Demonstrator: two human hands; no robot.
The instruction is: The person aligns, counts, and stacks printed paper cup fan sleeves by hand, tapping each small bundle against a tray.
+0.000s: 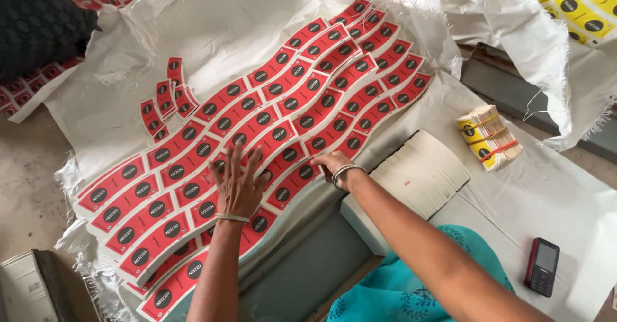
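Left hand (238,184) spread flat on curved red paper labels with black circles (270,123), right hand (333,164) beside it, fingertips pressing the same labels, white woven sheet (212,33) beneath both hands

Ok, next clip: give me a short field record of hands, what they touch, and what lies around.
left hand: flat, fingers spread on red labels
right hand: resting on the labels' near edge
labels: fanned in curved rows on white sheet
bundle: yellow, banded, to the right
phone: near right
white stack: beside right wrist
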